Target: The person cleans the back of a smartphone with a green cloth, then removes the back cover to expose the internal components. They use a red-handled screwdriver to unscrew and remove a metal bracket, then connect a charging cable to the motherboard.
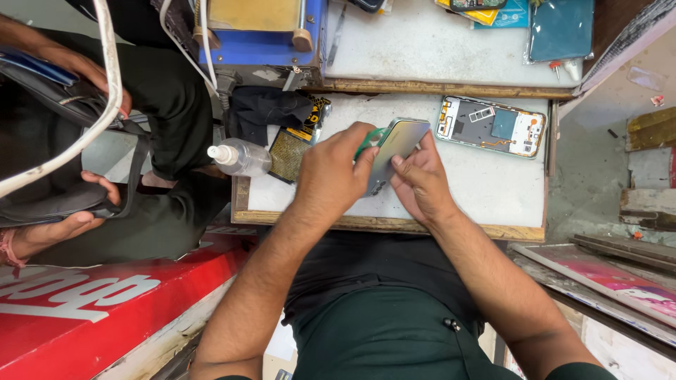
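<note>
Green pick (pixel 369 138) pinched in left hand (pixel 331 176) — keep it shallow; right hand (pixel 422 184) grips phone back cover (pixel 396 148) w/ steady pressure.

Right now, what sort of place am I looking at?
Probably a small phone-repair stall: both hands, left hand and right hand, work a phone back cover beside an opened phone and spray bottle on a worn bench.

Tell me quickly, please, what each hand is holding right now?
Left hand: closed on a green tool set against the phone back cover.
Right hand: closed on the phone back cover, steadying it.
</note>
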### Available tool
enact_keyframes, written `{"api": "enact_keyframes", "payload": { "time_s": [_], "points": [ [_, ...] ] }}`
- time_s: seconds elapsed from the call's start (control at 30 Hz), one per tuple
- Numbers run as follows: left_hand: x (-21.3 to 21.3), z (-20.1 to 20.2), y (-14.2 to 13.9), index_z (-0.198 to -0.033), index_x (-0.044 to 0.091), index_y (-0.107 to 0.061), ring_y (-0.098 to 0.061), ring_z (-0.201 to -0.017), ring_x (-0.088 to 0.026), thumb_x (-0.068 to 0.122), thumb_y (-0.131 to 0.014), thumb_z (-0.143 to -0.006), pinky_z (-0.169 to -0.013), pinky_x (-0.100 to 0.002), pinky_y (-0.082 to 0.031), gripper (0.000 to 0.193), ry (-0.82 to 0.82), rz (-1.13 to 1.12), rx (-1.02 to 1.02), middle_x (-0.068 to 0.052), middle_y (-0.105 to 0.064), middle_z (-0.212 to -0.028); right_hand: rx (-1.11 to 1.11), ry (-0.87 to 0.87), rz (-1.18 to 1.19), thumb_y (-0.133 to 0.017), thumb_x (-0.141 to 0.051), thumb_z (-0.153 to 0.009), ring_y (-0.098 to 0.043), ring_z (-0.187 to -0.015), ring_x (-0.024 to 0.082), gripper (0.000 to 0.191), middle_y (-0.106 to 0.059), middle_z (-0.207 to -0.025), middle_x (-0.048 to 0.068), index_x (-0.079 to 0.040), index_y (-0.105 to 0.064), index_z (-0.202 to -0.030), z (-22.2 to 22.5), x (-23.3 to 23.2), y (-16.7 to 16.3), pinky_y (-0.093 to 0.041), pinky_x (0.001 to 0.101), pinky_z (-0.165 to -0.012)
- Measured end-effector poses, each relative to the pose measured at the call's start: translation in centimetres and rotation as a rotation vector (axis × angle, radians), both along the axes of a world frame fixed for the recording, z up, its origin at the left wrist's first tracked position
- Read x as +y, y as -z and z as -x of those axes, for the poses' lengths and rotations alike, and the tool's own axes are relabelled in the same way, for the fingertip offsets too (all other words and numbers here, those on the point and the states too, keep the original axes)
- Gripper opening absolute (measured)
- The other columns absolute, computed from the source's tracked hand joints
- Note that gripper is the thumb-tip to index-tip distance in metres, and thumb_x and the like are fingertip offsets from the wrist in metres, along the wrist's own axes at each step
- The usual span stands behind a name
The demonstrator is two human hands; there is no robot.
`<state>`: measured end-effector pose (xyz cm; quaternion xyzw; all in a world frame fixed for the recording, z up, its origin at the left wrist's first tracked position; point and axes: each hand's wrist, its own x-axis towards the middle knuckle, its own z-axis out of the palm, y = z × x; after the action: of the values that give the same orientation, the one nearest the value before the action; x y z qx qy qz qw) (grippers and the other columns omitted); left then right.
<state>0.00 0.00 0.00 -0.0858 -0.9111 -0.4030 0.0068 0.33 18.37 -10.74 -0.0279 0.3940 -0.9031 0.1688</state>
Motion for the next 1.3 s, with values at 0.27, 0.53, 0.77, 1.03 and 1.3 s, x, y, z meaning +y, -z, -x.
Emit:
{"api": "enact_keyframes", "payload": {
  "time_s": [0.27, 0.53, 0.77, 1.03, 1.3],
  "points": [
    [2.3, -0.7, 1.8, -0.113, 0.010, -0.064, -0.072, -0.077, -0.034, 0.011, -0.069, -0.093, -0.064, -0.044, -0.058, 0.021, 0.115, 0.050, 0.112, -0.011, -0.070, -0.090, 0.478, 0.407, -0.880, -0.067, -0.004, -0.101, -0.049, -0.137, 0.022, 0.046, -0.047, -0.150, 0.012, -0.011, -0.050, -0.143, -0.1, 3.4, -2.3, -0.046, 0.0372, -0.114],
    [4.1, -2.4, 1.6, -0.113, 0.007, -0.063, -0.071, -0.072, -0.024, 0.006, -0.068, -0.091, -0.057, -0.035, -0.058, 0.024, 0.242, 0.244, 0.201, -0.009, -0.063, -0.084, 0.736, 0.434, -1.307, -0.061, -0.002, -0.107, -0.066, -0.125, 0.032, 0.010, -0.064, -0.136, 0.016, -0.004, -0.059, -0.116, -2.0, 5.4, -3.2, -0.053, 0.0402, -0.107],
    [4.1, -2.9, 2.0, -0.110, 0.006, -0.064, -0.069, -0.073, -0.024, 0.005, -0.070, -0.089, -0.058, -0.036, -0.057, 0.022, 0.238, 0.232, 0.258, -0.008, -0.061, -0.085, 0.778, 0.406, -1.319, -0.060, -0.005, -0.107, -0.064, -0.127, 0.035, 0.008, -0.058, -0.140, 0.022, -0.002, -0.058, -0.114, -3.0, 5.8, -2.6, -0.055, 0.0420, -0.105],
    [1.9, -4.1, 1.8, -0.100, 0.006, -0.068, -0.069, -0.075, -0.025, 0.012, -0.075, -0.091, -0.064, -0.038, -0.057, 0.013, 0.115, 0.149, 0.135, -0.007, -0.065, -0.082, 0.779, 0.380, -1.329, -0.062, -0.005, -0.106, -0.061, -0.131, 0.037, 0.010, -0.057, -0.141, 0.022, -0.003, -0.057, -0.115, -2.8, 5.7, -2.3, -0.054, 0.0438, -0.109],
    [1.3, -4.3, 1.9, -0.099, 0.007, -0.072, -0.069, -0.073, -0.025, 0.015, -0.077, -0.091, -0.065, -0.038, -0.057, 0.013, 0.086, 0.149, 0.078, -0.008, -0.066, -0.083, 0.893, 0.372, -1.438, -0.070, -0.005, -0.098, -0.047, -0.143, 0.040, 0.012, -0.060, -0.137, 0.016, -0.007, -0.062, -0.106, -2.9, 4.2, -2.8, -0.041, 0.0515, -0.119]
  ]
}}
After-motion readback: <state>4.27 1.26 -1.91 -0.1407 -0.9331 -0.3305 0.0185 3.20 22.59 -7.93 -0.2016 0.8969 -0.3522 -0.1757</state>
